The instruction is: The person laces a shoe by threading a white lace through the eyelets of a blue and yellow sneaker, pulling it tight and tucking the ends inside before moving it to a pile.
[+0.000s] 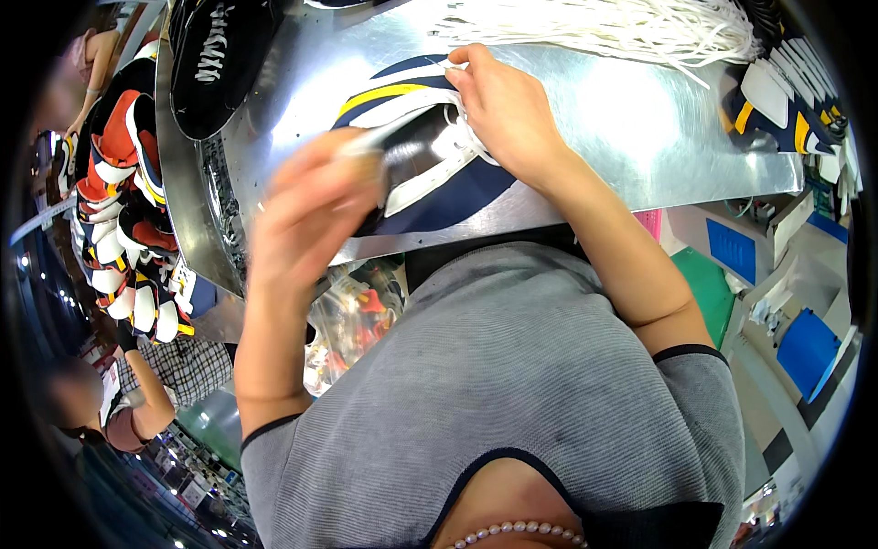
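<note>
A navy shoe upper (462, 209) with white and yellow stripes lies on the metal table in front of me, its dark opening facing up. White shoelace (389, 134) stretches across it toward my left hand (315, 206), whose closed fingers are blurred by motion at the shoe's left side. At the far right of the upper, my right hand (508, 114) pinches with thumb and forefinger. A thin bit of white lace shows at those fingertips, against the eyelet edge.
White laces (604, 32) lie in a bundle at the table's far side. Black laced shoes (222, 69) stand at the far left. Stacked uppers (119, 220) hang beyond the left edge, others (777, 101) at right. A co-worker (146, 403) is at lower left.
</note>
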Tool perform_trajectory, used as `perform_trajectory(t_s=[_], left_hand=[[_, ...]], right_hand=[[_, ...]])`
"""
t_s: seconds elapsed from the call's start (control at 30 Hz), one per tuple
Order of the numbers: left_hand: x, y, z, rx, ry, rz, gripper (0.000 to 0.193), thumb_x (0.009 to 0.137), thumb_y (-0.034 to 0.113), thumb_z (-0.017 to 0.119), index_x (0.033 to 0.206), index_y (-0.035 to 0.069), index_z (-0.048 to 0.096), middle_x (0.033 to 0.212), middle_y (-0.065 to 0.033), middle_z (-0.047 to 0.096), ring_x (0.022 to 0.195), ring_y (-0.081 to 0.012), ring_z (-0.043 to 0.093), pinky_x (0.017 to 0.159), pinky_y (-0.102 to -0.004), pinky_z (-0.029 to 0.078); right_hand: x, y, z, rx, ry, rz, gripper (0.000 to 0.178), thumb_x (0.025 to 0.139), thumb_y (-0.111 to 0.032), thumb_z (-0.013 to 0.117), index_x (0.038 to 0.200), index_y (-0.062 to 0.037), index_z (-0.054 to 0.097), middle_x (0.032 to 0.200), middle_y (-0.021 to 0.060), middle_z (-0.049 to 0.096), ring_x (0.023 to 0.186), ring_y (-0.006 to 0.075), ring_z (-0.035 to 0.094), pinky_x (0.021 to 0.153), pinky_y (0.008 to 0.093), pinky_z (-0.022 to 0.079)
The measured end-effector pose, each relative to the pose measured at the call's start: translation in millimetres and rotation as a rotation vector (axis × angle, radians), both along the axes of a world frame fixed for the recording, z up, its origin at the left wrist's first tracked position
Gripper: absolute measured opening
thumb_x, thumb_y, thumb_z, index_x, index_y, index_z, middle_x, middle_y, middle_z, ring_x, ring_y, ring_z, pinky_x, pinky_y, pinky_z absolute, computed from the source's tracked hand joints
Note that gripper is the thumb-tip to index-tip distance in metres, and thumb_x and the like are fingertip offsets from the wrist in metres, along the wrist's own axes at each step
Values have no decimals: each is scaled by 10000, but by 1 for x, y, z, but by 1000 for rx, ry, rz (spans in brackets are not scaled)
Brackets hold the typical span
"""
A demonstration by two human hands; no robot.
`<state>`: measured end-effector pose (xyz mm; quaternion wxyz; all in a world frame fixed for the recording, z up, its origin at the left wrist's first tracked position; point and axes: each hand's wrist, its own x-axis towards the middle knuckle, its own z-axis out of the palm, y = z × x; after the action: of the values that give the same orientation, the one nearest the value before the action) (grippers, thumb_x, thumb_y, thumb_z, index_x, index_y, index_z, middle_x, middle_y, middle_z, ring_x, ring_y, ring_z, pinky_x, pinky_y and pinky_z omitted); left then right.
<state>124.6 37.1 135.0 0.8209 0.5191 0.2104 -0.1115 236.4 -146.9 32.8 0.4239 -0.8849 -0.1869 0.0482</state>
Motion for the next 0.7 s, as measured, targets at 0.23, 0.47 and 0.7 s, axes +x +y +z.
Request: perform_trajectory(t_s=[0.23, 0.47, 0.7], left_hand=[[-67, 52, 65, -117, -758, 431, 297, 798, -40, 580, 1091, -24, 528, 952, -45, 475, 795, -149, 460, 793, -297, 428], [-14, -51, -57, 1572, -642, -61, 135, 761, 47, 762, 844, 41, 655, 1020, -134, 587, 948, -290, 565, 793, -383, 452], [-3, -49, -70, 1442, -552, 38, 217, 749, 74, 794, 855, 41, 608, 946, -121, 636, 879, -315, 638, 753, -390, 500]], right_hand=[[-2, 2, 10, 27, 77, -68, 287, 1016, -288, 522, 1185, -65, 587, 823, 162, 688, 804, 360, 663, 764, 448, 494], [-4, -19, 5, 647, 258, -38, 205, 1014, -135, 559, 1184, -34, 616, 797, -21, 604, 679, 21, 475, 607, 170, 380], [-70, -47, 26, 409, 230, 139, 225, 999, -105, 595, 1205, -15, 580, 827, 22, 666, 742, 66, 613, 660, 211, 480]])
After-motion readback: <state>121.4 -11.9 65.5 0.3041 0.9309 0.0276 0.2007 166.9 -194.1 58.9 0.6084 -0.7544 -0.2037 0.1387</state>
